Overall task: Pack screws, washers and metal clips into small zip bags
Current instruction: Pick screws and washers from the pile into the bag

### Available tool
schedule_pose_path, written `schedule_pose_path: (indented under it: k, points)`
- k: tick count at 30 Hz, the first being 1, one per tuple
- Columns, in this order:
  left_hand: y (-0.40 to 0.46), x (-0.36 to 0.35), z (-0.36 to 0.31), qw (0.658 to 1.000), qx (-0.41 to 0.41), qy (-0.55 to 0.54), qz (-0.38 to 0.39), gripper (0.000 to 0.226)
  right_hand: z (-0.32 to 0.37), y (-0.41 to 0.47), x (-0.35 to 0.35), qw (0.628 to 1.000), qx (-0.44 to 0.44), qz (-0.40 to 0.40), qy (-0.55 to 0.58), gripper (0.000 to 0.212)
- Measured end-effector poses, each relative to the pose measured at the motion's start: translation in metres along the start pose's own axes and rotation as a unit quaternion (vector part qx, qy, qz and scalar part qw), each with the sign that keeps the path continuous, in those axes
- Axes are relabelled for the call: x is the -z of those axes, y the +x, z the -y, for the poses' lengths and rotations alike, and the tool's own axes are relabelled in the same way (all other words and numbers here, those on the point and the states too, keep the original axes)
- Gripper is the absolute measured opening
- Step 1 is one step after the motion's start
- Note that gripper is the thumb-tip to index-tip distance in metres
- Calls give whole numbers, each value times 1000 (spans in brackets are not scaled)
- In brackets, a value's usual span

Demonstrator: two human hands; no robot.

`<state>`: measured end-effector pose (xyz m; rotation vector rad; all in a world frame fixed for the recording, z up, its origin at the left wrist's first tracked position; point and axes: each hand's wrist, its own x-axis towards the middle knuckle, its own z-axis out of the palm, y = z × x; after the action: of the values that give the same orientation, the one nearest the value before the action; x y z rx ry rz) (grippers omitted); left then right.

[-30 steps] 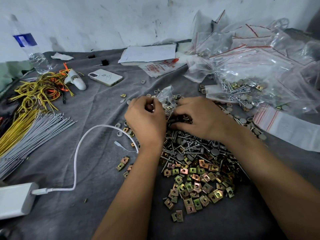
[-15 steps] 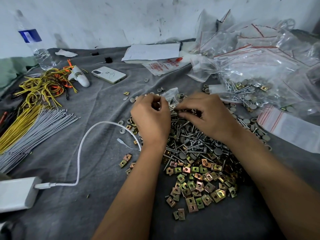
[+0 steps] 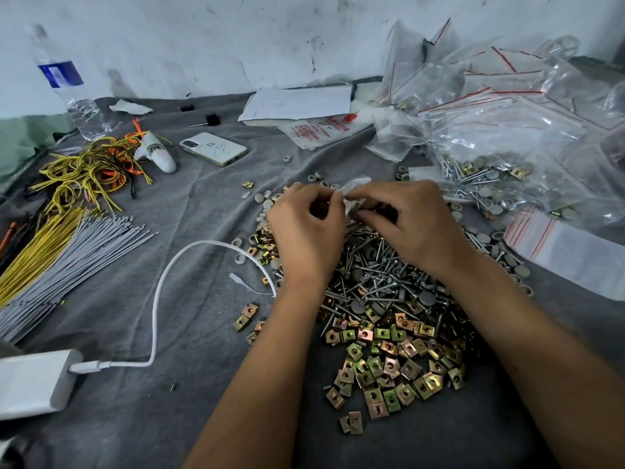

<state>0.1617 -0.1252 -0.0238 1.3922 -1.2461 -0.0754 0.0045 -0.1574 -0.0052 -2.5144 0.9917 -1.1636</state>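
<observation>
While a grey cloth covered the whole work surface, a heap of filled and empty zip bags rose at the far right. Nearer lay a pile of screws mixed with grey washers, and in front of it a spread of brass-coloured metal clips. Above the screws the left hand and right hand met, fingers curled, both pinching one small clear zip bag. It sat crumpled between the fingertips, its top poking above them, its contents hidden.
</observation>
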Motion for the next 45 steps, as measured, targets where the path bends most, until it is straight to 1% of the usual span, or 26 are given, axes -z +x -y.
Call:
schedule_pose_path:
  k: [2, 3, 6, 8, 9, 10, 13, 15, 17, 19, 22, 24, 30, 34, 36, 38, 39, 40, 42, 43, 45]
  points:
    - [0, 0, 0, 1000, 13, -10, -7, 8, 1, -1, 1, 1000, -12, -18, 6, 38]
    - [0, 0, 1, 1000, 19, -13, -10, 8, 1, -1, 0, 999, -12, -33, 11, 37]
    - [1, 0, 0, 999, 45, -23, -17, 9, 0, -1, 1, 995, -1, -94, 32, 21]
    - [2, 1, 0, 997, 72, -36, -21, 11, -2, -1, 4, 994, 7, -106, 27, 13]
    - [2, 1, 0, 995, 85, -42, -24, 13, -3, -2, 6, 996, 14, -89, 19, 11]
    - [2, 1, 1, 994, 94, -46, -28, 14, -4, -2, 8, 998, 17, -52, 17, 13]
    - [3, 1, 2, 991, 118, -54, -41, 17, -7, -3, 14, 993, -16, 111, 23, 30]
    - [4, 1, 2, 989, 130, -58, -49, 18, -10, -3, 19, 981, -48, 186, 27, 35]
    - [4, 2, 1, 989, 129, -55, -51, 19, -14, -3, 21, 976, -55, 211, 19, 37]
    - [4, 2, 0, 990, 125, -53, -49, 20, -14, -3, 21, 974, -59, 219, 24, 35]
    - [4, 1, -1, 990, 124, -53, -50, 23, -11, -4, 17, 978, -59, 198, 41, 21]
    - [4, 1, 1, 988, 134, -61, -53, 25, -12, -4, 13, 983, -57, 172, 28, 17]
    - [5, 1, 2, 983, 152, -82, -55, 23, -21, -3, 13, 992, -116, 41, -9, 20]
    - [4, 0, 1, 984, 149, -79, -60, 21, -20, -3, 19, 990, -116, -53, 55, 12]
    - [3, 1, 0, 989, 121, -58, -56, 18, -17, -4, 19, 984, -111, -79, 112, 14]
    - [1, 1, -2, 997, 69, -22, -38, 11, -14, -5, 18, 977, -92, -89, 169, 16]
    - [0, 1, -3, 999, 40, -4, -29, 9, -12, -5, 17, 978, -77, -86, 176, 17]
    - [-2, 0, -3, 1000, 14, 11, -22, 8, -11, -5, 15, 982, -61, -80, 162, 17]
    - [-3, -1, -4, 1000, -13, 24, -15, 7, -7, -3, 9, 993, -33, -63, 95, 16]
    - [-3, -2, -3, 999, -18, 25, -14, 7, -5, -3, 6, 996, -26, -58, 67, 16]
    - [-2, -2, -1, 999, -17, 21, -19, 7, -4, -2, 3, 997, -28, -58, 49, 15]
